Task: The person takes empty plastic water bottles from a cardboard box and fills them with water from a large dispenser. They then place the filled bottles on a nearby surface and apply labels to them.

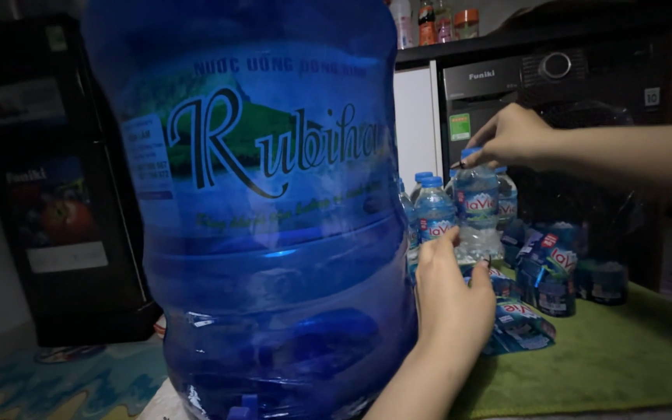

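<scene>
So the right hand [513, 136] is pinched shut on the blue cap of a small clear plastic water bottle [477, 208], fingers bunched on top like it's gripping to twist. The left hand [451, 299] is loosely curled around the lower part of that same bottle, thumb up and fingers half-open, looks like it's steadying it upright so the cap end doesn't wobble. The bottle stands at about 3 o'clock from the huge translucent blue water jug [262, 210] that fills the middle of the view. It's clear-walled with a red-and-blue label band. More small bottles [433, 210] stand just beside it at 9 o'clock, crushed ones [554, 272] lie at 4 o'clock on the green mat [624, 358].
</scene>
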